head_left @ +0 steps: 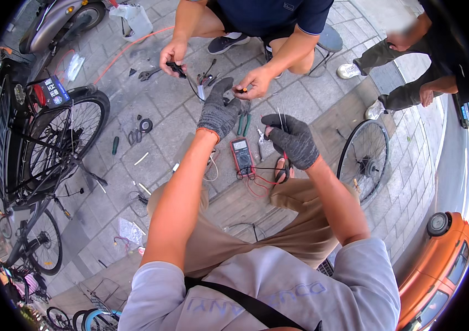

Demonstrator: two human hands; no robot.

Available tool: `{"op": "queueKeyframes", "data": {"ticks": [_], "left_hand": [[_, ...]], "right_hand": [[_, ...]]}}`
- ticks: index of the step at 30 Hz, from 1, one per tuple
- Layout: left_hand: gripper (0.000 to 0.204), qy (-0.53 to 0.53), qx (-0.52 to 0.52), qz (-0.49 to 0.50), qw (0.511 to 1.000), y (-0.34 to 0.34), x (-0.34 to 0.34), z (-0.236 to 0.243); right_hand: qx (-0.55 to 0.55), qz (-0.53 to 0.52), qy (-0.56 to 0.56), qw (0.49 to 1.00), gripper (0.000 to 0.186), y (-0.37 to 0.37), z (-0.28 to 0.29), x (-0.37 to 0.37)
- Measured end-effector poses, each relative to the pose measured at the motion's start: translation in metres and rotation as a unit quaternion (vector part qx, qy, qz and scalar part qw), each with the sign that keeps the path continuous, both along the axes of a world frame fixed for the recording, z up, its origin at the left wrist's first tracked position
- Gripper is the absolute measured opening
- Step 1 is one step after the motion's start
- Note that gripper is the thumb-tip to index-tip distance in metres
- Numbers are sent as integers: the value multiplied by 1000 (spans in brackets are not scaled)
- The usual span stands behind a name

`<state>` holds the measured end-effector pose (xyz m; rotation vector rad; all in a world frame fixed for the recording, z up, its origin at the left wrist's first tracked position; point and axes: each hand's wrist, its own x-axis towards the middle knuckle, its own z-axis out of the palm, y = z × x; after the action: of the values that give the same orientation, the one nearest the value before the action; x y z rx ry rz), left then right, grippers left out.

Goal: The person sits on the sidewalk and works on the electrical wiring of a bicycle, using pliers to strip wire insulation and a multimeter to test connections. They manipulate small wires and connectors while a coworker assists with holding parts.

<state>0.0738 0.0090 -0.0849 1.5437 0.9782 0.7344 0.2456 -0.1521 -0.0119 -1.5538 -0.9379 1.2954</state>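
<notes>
My left hand point(218, 113), in a dark grey knit glove, reaches forward with fingers apart between a co-worker's two hands. Beside its fingers runs a thin dark cable point(192, 84), which leads up to a black connector point(176, 69) in one of the co-worker's hands. The co-worker's other hand holds a small orange-and-black part point(241, 90). My right hand point(294, 140), gloved alike, is closed on the thin test probes point(283, 117), their tips pointing up. Between my arms a red-and-grey multimeter point(242, 156) lies on the paving, red and black leads point(267, 169) running from it.
Green-handled pliers point(244, 124), a screwdriver point(115, 145), black tape point(145, 125) and an adjustable wrench point(149, 74) lie around. A bicycle point(52, 129) stands left; a loose wheel point(363, 159) is at right. Another person's legs point(402, 96) show far right, with an orange car point(441, 276) on the road.
</notes>
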Motion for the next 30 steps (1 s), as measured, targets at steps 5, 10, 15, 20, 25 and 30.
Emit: {"op": "queueKeyframes", "data": {"ticks": [5,10,15,20,25,30], "left_hand": [[71,32,22,-54,998,10,9,-13],[68,4,-51,-87,995,4,13,9],[47,107,93,-118,983,8,15,5],[35,132,39,-121,983,11,16,15],[28,110,-90,-125,982,14,10,29],[26,32,-10,-159,987,13,-4,6]], "right_hand": [[87,-8,3,996,36,18,2,20],[80,-35,69,994,30,32,3,29],[96,-41,60,993,29,37,3,36],[95,-57,63,992,29,40,6,39],[88,-55,43,994,28,40,4,39],[72,-5,10,997,29,38,8,35]]}}
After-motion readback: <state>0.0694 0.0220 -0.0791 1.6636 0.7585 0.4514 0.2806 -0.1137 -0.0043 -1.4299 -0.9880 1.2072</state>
